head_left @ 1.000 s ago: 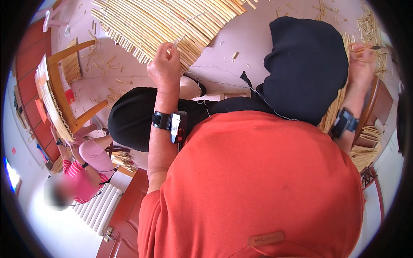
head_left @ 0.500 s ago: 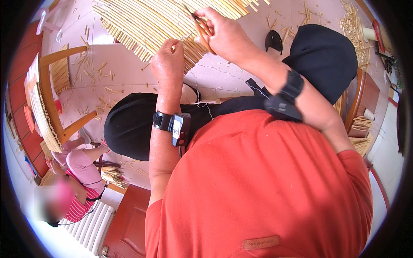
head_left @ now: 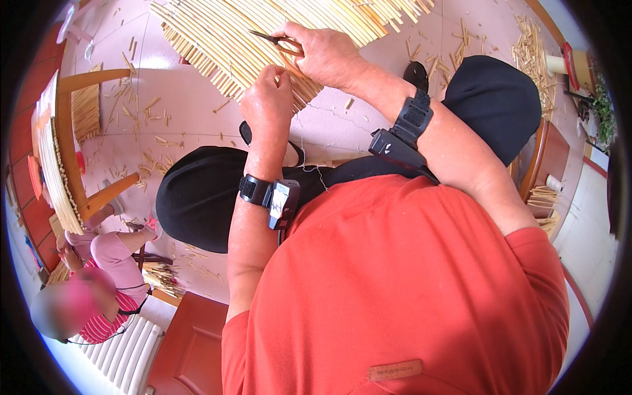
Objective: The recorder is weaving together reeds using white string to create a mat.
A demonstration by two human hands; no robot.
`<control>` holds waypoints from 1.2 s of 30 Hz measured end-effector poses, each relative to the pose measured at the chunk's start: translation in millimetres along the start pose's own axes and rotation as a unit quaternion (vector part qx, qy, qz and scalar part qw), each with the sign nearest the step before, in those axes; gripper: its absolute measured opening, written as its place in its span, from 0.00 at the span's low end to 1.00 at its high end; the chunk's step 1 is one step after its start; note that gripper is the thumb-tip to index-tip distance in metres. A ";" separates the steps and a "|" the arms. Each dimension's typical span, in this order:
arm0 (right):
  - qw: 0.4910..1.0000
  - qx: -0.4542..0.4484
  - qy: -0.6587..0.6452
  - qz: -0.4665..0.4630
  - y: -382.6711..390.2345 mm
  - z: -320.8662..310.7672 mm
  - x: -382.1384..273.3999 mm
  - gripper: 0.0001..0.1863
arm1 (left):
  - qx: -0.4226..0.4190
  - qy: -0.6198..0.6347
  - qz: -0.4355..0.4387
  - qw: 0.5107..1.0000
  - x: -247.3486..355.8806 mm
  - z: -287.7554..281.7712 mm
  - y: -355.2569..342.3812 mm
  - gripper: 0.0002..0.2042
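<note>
A mat of pale straw-like stalks, bound side by side with thread, spreads across the top of the view. At its near edge my left hand is closed, with thumb and forefinger pinched together. What lies in that pinch is too small to tell. My right hand grips a pair of scissors by the brown-orange handles, just above my left fingertips. The dark blades point left over the stalks. Loose white thread trails down from the mat's near corner towards my lap.
Cut stalk pieces litter the pinkish tiled floor. A wooden frame with a bound stalk mat stands at left. Beyond it a person in pink sits by a radiator. Stalk bundles and a thread spool are at right.
The scissors have swung from pointing up to pointing left, and my right hand has come lower. My left hand has shifted slightly right. The mat appears further right and lower in view.
</note>
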State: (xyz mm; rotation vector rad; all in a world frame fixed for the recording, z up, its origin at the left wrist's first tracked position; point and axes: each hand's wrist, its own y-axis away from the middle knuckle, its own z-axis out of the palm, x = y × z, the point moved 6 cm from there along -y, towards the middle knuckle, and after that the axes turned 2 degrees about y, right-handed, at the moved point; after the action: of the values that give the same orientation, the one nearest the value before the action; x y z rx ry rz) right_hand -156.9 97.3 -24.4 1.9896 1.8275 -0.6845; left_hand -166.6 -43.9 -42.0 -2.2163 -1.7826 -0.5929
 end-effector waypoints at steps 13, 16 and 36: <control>0.998 0.013 0.013 -0.064 6.6 -2.8 -1.1 0.18 | 0.026 -0.010 0.011 1.000 0.5 0.6 0.0 0.09; 0.998 -0.011 0.050 -0.049 5.5 4.4 -3.4 0.18 | 0.021 -0.017 0.003 1.000 0.0 1.7 -0.3 0.10; 0.725 -0.204 -0.616 0.231 50.8 12.8 8.2 0.25 | 0.047 0.159 -0.036 0.986 -10.5 -4.4 -1.6 0.10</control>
State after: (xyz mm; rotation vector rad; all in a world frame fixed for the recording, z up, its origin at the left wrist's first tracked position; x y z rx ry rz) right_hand -107.5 91.6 -42.8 1.0440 0.5427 -0.9614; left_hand -170.8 -54.6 -43.0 -1.8788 -1.6917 -0.8093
